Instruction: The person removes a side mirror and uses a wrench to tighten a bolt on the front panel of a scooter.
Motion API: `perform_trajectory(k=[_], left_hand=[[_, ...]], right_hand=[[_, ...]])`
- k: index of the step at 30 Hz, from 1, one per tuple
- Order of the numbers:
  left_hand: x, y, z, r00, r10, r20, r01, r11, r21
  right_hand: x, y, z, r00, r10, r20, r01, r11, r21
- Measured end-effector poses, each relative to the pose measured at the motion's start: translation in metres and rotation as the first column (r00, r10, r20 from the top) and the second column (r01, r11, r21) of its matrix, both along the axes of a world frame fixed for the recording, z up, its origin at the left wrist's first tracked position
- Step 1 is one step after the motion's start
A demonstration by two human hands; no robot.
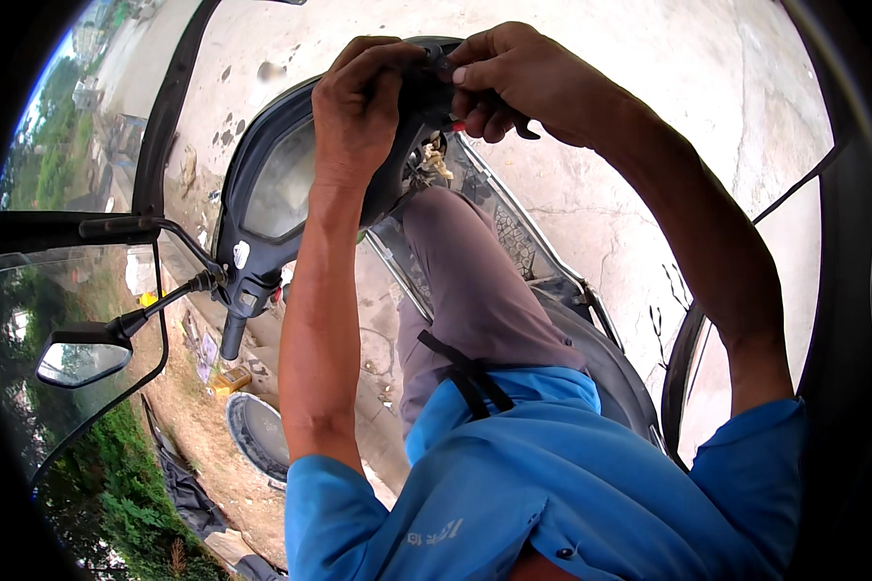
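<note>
At the top of the head view both my hands work close together over the right side of a scooter's handlebar. My left hand [358, 102] is closed, its fingers curled in against a black part [422, 100] of the bar. My right hand [513, 77] pinches a small dark piece [443, 66] between thumb and fingers; its kind is too small to tell. Below the right fingers shows a red bit [457, 126], and a black lever tip [527, 130] sticks out beside them. Left of my left forearm lies the dashboard [279, 189] with its clouded display cover.
The left handlebar grip [233, 334] and a mirror [85, 358] stand at the left. My leg [475, 261] rests over the scooter's footboard [513, 237]. A dark frame [160, 136] curves round the scooter. A round grey basin [252, 426] lies on the ground to the left.
</note>
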State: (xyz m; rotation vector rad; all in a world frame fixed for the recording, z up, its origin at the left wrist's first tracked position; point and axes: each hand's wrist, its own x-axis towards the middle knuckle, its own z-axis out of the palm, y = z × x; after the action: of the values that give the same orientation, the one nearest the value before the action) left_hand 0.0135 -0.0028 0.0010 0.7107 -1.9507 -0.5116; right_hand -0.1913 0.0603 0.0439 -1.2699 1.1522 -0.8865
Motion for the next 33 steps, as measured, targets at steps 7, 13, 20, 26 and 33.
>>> perform_trajectory(k=[7,13,20,26,33], left_hand=[[-0.004,0.004,0.006,0.999,-0.039,0.017,0.037,0.996,0.081],[0.001,0.011,0.009,1.0,0.006,0.024,-0.012,0.969,0.246],[-0.006,0.009,0.006,0.992,0.094,0.085,-0.1,0.992,0.07],[-0.01,0.008,0.007,0.997,0.072,0.034,-0.075,0.99,0.117],[-0.013,0.005,0.0,0.996,0.068,-0.052,-0.054,0.973,0.226]], right_hand=[[0.093,0.017,-0.038,0.623,-0.47,0.625,0.356,0.882,0.308],[0.069,0.027,-0.04,0.683,-0.392,0.617,0.289,0.92,0.265],[0.001,0.026,-0.04,0.855,-0.195,0.48,0.147,0.98,0.135],[-0.001,0.009,-0.038,0.919,-0.253,0.302,0.28,0.959,-0.05],[0.004,-0.039,-0.038,0.98,-0.15,-0.128,0.067,0.864,-0.5]])
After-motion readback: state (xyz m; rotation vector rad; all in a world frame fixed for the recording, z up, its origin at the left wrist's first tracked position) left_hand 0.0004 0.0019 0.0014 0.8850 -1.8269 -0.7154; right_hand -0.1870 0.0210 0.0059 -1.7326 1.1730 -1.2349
